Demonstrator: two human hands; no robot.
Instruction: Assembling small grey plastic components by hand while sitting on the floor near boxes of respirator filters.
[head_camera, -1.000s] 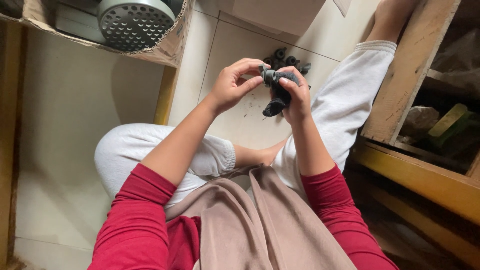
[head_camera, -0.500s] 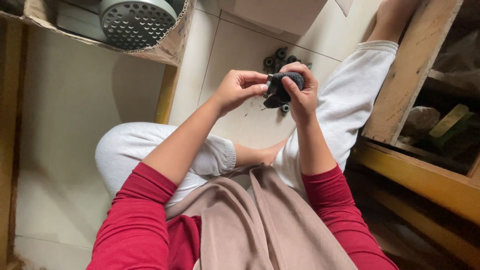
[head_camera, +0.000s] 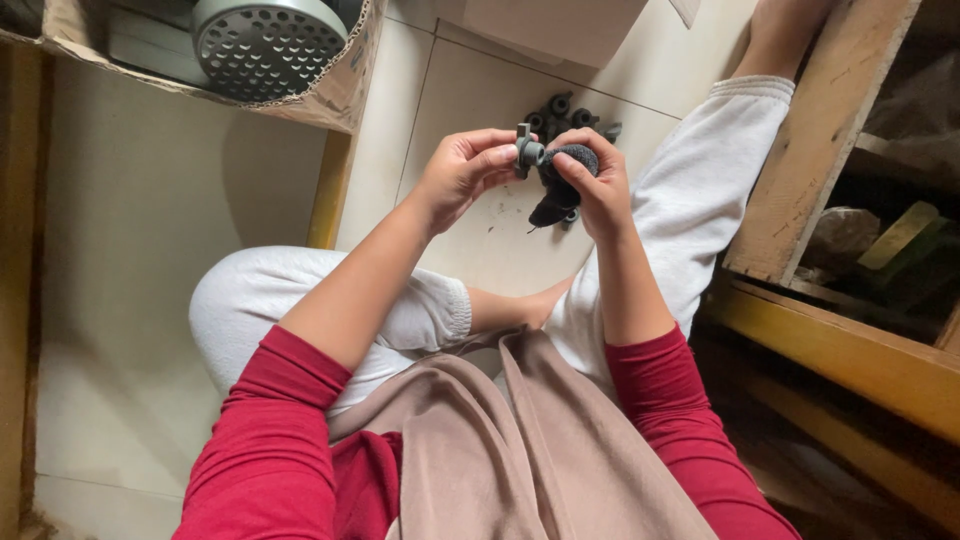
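I sit on a tiled floor with my legs apart. My left hand pinches a small grey fitting by its end. My right hand is wrapped around a dark grey cloth, which covers the other end of the fitting and hangs down below my fingers. Both hands are held together above the floor between my knees. Several more small dark grey fittings lie on the tiles just beyond my hands.
A cardboard box at the upper left holds a round perforated metal disc. A wooden frame with shelves stands to the right. A pale block lies on the tiles at the top.
My hands have stayed together above the floor. The cloth has shifted round the fitting, and the grey end now shows between my left fingers.
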